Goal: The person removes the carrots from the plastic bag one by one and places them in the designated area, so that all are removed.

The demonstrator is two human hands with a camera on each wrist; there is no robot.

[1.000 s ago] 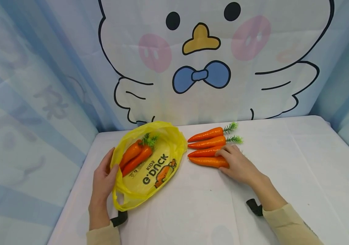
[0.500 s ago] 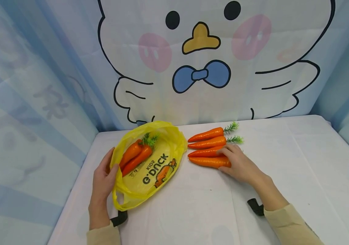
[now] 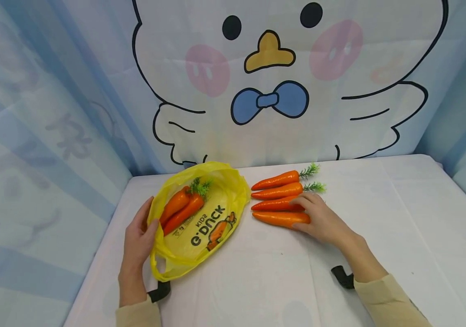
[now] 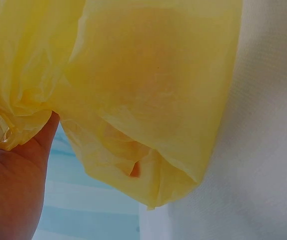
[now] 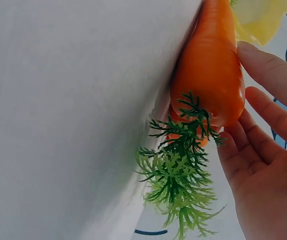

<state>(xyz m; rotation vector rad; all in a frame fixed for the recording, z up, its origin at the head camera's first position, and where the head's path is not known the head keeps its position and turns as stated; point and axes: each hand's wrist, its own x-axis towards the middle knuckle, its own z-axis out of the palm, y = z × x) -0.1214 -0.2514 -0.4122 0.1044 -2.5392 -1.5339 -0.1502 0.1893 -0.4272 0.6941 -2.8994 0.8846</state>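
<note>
On the left in the head view, my left hand (image 3: pixel 139 234) holds the rim of a yellow plastic bag (image 3: pixel 161 259), thumb inside and fingers behind it. Two toy carrots (image 3: pixel 177 211) with green tops lie inside the bag's open mouth. In the left wrist view the thin yellow bag (image 4: pixel 153 75) hangs beside the hand (image 4: pixel 13 175). My right hand (image 3: pixel 324 220) grips the thick end of the nearest loose carrot (image 3: pixel 277 219). The right wrist view shows thumb and fingers around that carrot (image 5: pixel 208 75), its leafy top (image 5: pixel 181 170) hanging free. Behind it lies another carrot (image 3: pixel 273 204), partly covered by my fingers.
Two more carrots, one at the back (image 3: pixel 275 180) and one in front of it (image 3: pixel 277 191), lie in the same row, tips toward the bag. A white cloth covers the table (image 3: pixel 257 286). A cartoon-printed curtain (image 3: pixel 269 141) rises behind it, with blue curtains at both sides.
The nearest loose carrot has shifted slightly right and its thick end toward me, widening the gap to its neighbour. My right hand has moved slightly right; the left hand and bag have stayed still.
</note>
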